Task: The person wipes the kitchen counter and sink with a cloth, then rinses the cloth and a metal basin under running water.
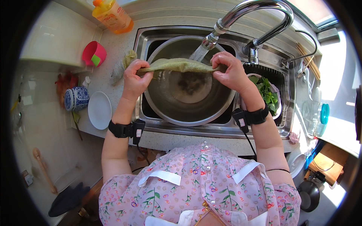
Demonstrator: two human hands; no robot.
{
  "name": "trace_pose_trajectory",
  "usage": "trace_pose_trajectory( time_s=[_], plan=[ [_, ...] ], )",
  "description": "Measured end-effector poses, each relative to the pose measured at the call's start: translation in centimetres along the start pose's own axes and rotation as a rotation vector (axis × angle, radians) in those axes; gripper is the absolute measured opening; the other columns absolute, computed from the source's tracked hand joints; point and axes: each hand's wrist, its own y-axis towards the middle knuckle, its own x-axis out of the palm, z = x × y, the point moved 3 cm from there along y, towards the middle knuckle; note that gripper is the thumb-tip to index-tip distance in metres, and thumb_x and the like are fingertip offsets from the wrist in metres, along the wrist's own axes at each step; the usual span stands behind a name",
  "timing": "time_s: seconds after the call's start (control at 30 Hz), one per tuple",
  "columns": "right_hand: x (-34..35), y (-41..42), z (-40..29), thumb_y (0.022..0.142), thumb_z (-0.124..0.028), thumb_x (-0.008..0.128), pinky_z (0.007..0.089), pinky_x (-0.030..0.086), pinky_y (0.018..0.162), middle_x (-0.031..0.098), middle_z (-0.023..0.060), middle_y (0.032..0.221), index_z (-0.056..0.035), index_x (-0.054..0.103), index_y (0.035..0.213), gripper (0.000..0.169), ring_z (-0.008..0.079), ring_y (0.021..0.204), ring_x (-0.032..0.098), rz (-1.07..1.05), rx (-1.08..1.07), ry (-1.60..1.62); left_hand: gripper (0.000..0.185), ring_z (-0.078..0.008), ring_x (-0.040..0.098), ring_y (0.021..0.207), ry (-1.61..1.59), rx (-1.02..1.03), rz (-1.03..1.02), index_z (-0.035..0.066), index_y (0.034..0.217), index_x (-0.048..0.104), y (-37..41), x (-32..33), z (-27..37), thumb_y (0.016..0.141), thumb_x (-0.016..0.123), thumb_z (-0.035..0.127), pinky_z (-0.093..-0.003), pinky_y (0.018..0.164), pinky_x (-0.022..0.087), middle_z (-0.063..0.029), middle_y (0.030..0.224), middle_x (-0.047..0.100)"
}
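A yellowish-green cloth (181, 65) is stretched level between my two hands above a large steel basin (190, 113). My left hand (137, 77) pinches its left end, and my right hand (230, 72) grips the other end. Water (198, 53) runs from the chrome faucet (209, 41) just behind the cloth. The basin stands in the left bowl of a steel sink (183, 130) and has some water in it. A dark patch shows in the middle of its bottom.
Right of the basin, leafy greens (267, 94) lie in a white bowl in the second sink bowl. A crumpled cloth (121, 67), a pink cup (94, 53), a white plate (99, 110), a blue-and-white jar (77, 98) and an orange soap bottle (113, 17) stand on the left.
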Motion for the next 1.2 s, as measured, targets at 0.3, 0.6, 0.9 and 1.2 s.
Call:
trace_pose_trajectory(
  time_s=[0.3,0.6,0.9,1.2],
  plan=[
    [12.7,-8.3,10.4,0.063,-0.011,0.057,0.0364,0.046,0.069,0.06,0.0067,0.084,-0.0142,0.063,0.075,0.014,0.0259,0.08,0.058,-0.781,0.235,-0.632,0.024,-0.0259,0.058,0.08,0.556,-0.317,-0.996,0.011,0.088,0.065,-9.9,11.4,-9.2,0.064,0.062,0.009,-0.0355,0.065,0.045,-0.0115,0.083,0.061],
    [4.0,-1.2,2.1,0.063,-0.018,0.067,0.0324,0.043,0.061,0.06,0.0077,0.073,-0.0062,0.058,0.081,0.023,0.0241,0.068,0.056,-0.611,0.302,-0.081,0.016,-0.0077,0.053,0.068,-0.223,-0.503,-0.498,0.001,0.09,0.061,-4.0,5.5,-5.1,0.074,0.06,0.004,-0.0214,0.064,0.044,-0.0039,0.073,0.06],
    [-6.5,1.8,-10.0,0.068,-0.007,0.069,0.0176,0.034,0.055,0.045,-0.0046,0.066,-0.0032,0.051,0.073,0.019,0.0026,0.062,0.039,-0.301,0.004,0.288,0.018,-0.0074,0.054,0.075,-0.573,-0.129,-0.116,0.0,0.095,0.058,2.2,-5.0,6.9,0.077,0.057,0.003,-0.0208,0.069,0.044,-0.0031,0.082,0.06],
    [-2.0,1.2,-5.3,0.068,-0.015,0.069,0.0184,0.037,0.057,0.049,-0.0018,0.066,-0.0035,0.056,0.077,0.019,0.0047,0.062,0.044,-0.039,0.178,0.22,0.015,-0.0077,0.056,0.071,-0.828,-0.509,-0.107,0.0,0.089,0.06,2.2,-0.3,1.8,0.074,0.058,0.002,-0.0204,0.066,0.045,-0.0035,0.08,0.061]
  ],
)
